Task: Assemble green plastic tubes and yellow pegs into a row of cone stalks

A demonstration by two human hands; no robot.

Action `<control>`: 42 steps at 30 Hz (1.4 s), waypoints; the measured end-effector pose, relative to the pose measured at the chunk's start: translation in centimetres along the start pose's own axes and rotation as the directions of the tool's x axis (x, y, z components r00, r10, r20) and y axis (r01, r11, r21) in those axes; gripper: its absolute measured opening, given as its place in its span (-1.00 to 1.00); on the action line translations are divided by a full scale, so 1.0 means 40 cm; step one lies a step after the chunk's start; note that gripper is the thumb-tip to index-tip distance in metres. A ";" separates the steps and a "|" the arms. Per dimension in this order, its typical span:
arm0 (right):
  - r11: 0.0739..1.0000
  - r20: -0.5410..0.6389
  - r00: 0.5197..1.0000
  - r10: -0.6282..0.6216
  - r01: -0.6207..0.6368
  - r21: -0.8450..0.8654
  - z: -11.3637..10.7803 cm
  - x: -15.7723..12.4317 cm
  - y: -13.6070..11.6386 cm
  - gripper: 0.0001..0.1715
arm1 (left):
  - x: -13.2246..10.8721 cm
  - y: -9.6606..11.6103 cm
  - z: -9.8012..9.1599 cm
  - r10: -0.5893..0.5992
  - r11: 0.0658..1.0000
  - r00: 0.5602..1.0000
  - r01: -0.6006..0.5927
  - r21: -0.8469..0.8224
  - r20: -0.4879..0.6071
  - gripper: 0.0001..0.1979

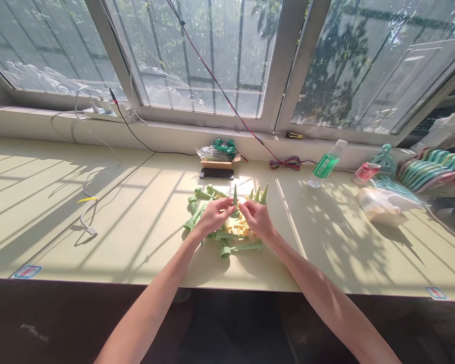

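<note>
My left hand (pixel 213 216) pinches a green cone-shaped spike (pixel 235 195) that points upward, fingers closed on its lower part. My right hand (pixel 258 219) is beside it, fingers curled close to the spike's base, over a heap of small yellow pieces (pixel 239 228); what its fingers hold is too small to make out. Around both hands lies a pile of green spikes (pixel 208 208), most on their sides. Three more green spikes (pixel 258 194) stand upright just behind my right hand.
A black phone (pixel 216 174) and a small cardboard box with foil and green wrap (pixel 217 153) lie behind the pile. A green-labelled bottle (pixel 325 164), a red can (pixel 365 172), bags and teal hangers (pixel 432 167) sit right. White cables (pixel 87 189) trail left.
</note>
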State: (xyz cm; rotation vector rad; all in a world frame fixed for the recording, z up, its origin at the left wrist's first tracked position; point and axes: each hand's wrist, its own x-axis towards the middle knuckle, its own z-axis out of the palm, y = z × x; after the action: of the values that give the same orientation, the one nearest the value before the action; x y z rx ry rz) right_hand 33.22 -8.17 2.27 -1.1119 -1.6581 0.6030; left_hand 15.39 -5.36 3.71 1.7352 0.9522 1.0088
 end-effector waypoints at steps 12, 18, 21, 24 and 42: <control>0.993 0.041 0.995 -0.089 0.091 -0.071 0.001 -0.006 0.011 -0.69 | 0.006 -0.015 -0.001 -0.016 0.998 0.998 0.019 -0.053 0.062 -0.53; 0.990 0.067 0.992 -0.106 0.112 -0.084 0.000 -0.005 0.016 -0.71 | 0.009 -0.029 -0.003 -0.008 0.999 0.998 0.010 -0.041 0.059 -0.55; 0.990 0.061 0.991 -0.119 0.123 -0.068 0.000 -0.004 0.014 -0.72 | 0.010 -0.032 -0.003 -0.016 0.999 0.998 0.018 -0.041 0.053 -0.53; 0.990 0.067 0.990 -0.123 0.127 -0.063 -0.001 -0.003 0.012 -0.72 | 0.010 -0.034 -0.003 -0.020 0.999 0.998 0.023 -0.047 0.062 -0.52; 0.952 -0.001 0.981 -0.192 0.186 -0.244 -0.004 0.013 0.062 -0.71 | 0.012 -0.033 -0.008 -0.036 0.993 0.965 0.064 0.099 -0.260 -0.56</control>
State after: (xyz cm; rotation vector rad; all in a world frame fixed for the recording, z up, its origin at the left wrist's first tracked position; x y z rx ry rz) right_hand 34.28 -6.60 0.55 -1.1099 -1.8269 0.2663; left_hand 15.06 -4.43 2.67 1.6839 1.2291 1.1892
